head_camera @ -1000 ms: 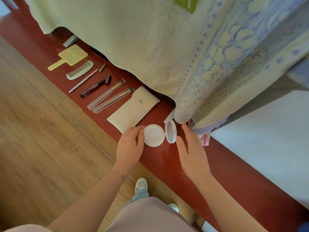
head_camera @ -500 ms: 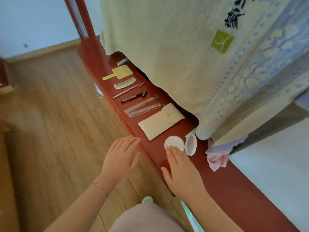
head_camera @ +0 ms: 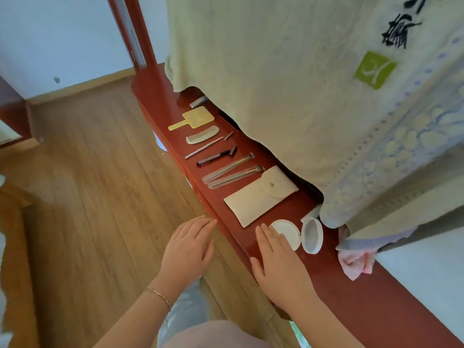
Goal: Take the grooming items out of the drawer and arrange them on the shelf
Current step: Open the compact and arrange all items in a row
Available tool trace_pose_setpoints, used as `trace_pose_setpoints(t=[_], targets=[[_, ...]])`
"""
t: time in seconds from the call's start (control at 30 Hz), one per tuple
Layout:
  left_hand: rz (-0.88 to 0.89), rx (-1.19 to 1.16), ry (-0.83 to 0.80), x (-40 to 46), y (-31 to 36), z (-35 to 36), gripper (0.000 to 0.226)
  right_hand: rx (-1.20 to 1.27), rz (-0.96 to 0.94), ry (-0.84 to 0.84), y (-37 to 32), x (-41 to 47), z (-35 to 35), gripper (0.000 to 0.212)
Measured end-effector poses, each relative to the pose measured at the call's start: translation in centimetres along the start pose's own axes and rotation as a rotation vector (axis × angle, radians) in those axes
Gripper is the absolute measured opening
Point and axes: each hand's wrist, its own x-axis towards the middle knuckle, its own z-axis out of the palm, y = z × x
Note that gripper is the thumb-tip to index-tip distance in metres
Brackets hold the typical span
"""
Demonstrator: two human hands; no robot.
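Observation:
On the red wooden shelf (head_camera: 326,270) lies a row of grooming items: a yellow hand mirror (head_camera: 194,118), a cream comb (head_camera: 203,135), a thin white pencil (head_camera: 204,147), a dark pen (head_camera: 214,157), two clear-sleeved brushes (head_camera: 232,172), a cream snap pouch (head_camera: 261,195) and an open white compact (head_camera: 298,236). My right hand (head_camera: 278,264) rests flat on the shelf, fingertips touching the compact's base. Over the floor, beside the shelf's front edge, my left hand (head_camera: 189,249) hovers with fingers apart and nothing in it.
A pale green towel (head_camera: 276,71) and a blue-flowered blanket (head_camera: 401,159) hang over the back of the shelf. A pink cloth (head_camera: 355,263) lies to the right of the compact. The wooden floor (head_camera: 88,197) spreads to the left; a red post (head_camera: 130,28) stands at the far end.
Both hands let go of the compact and drew back toward me. The left hand left the shelf for the floor side. The camera tilted up.

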Motion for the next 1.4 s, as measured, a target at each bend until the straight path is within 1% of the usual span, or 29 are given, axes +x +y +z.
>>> trace_pose_setpoints(t=[0.2,0.27,0.33,0.43,0.53,0.63,0.73,0.83,0.97,1.07,1.2,1.4], targets=[[0.192,-0.091,-0.190,9.1,-4.7,2.1,0.038,0.021,0.266,-0.036,-1.5,6.3,0.8,0.058],[0.302,-0.115,-0.235,12.0,-6.2,2.3,0.037,0.035,0.347,-0.064,-2.7,8.0,0.9,0.057],[0.425,-0.126,-0.270,14.3,-7.7,2.6,0.037,0.028,0.424,-0.048,-3.8,9.6,1.0,0.055],[0.596,-0.141,-0.339,17.2,-9.8,3.3,0.038,0.044,0.553,-0.046,-5.9,11.4,0.5,0.062],[0.757,-0.123,-0.354,19.1,-11.0,4.2,0.036,0.126,0.622,-0.044,-6.9,12.1,0.5,0.064],[0.838,-0.075,-0.419,20.5,-11.3,4.9,0.056,0.139,0.678,-0.028,-7.7,12.9,0.5,0.066],[0.918,-0.015,-0.446,21.6,-11.1,5.8,0.065,0.133,0.679,-0.034,-8.0,14.0,0.6,0.070],[0.951,0.059,-0.444,22.5,-10.7,6.2,0.066,0.112,0.654,-0.049,-7.6,15.0,1.1,0.075],[0.949,0.119,-0.445,23.2,-10.7,6.7,0.066,0.078,0.625,-0.061,-6.6,15.7,2.3,0.079],[0.963,0.146,-0.428,23.5,-10.7,7.2,0.060,0.071,0.620,-0.073,-6.2,15.5,3.2,0.078],[0.982,0.139,-0.397,23.4,-10.5,7.5,0.048,0.073,0.609,-0.058,-6.1,15.4,3.6,0.076],[0.942,0.089,-0.408,22.9,-9.3,7.6,0.047,0.057,0.594,-0.079,-6.0,14.8,4.0,0.074]])
